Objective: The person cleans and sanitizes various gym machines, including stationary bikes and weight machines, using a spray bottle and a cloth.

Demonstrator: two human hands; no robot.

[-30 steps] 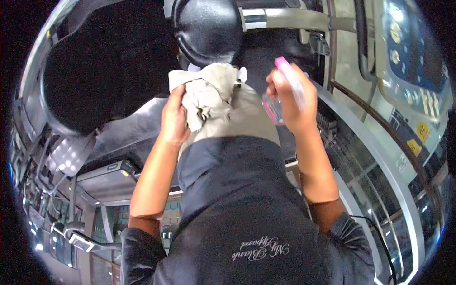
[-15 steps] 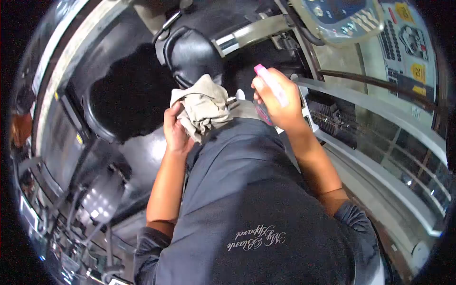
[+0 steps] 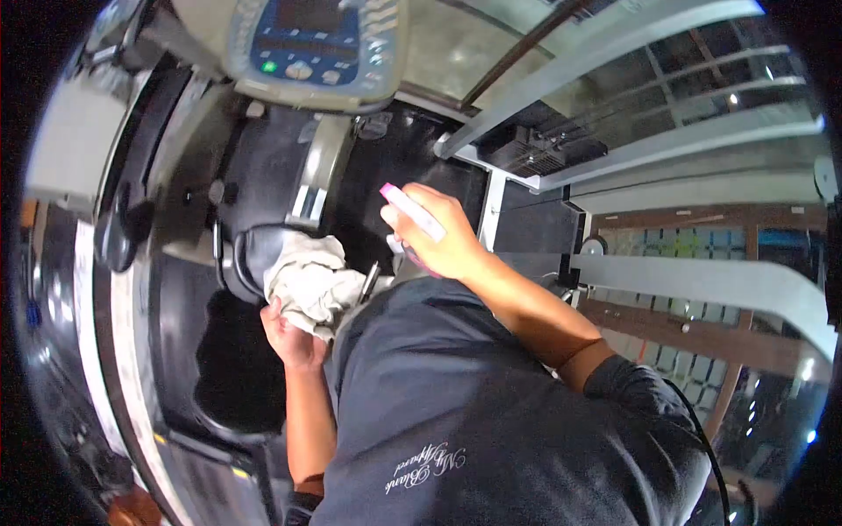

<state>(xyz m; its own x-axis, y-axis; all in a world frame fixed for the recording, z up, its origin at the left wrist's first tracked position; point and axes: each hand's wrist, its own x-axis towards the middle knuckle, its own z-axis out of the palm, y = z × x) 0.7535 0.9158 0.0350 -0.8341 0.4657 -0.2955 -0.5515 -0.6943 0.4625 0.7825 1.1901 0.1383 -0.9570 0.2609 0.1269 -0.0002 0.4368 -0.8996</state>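
9 o'clock: left hand [image 3: 296, 340] holds crumpled cloth [image 3: 311, 282] | 12 o'clock: right hand [image 3: 443, 232] grips pink-tipped spray bottle [image 3: 415, 213] | floppy cloth could drop if held too loosely

Dark floor [image 3: 403, 145] open ahead of right hand [image 3: 434, 232], clear gap across to cloth [image 3: 311, 285]. Metal bar [image 3: 317, 171] obstructs beyond cloth, console [image 3: 307, 44] at bar's far end.

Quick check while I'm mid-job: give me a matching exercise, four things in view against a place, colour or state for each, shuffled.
1. cloth
2. spray bottle
3. control panel
4. shirt

A. dark, with script lettering
B. held in the right hand
C. crumpled, in the left hand
D. blue face, green light

Pairs: 1-C, 2-B, 3-D, 4-A
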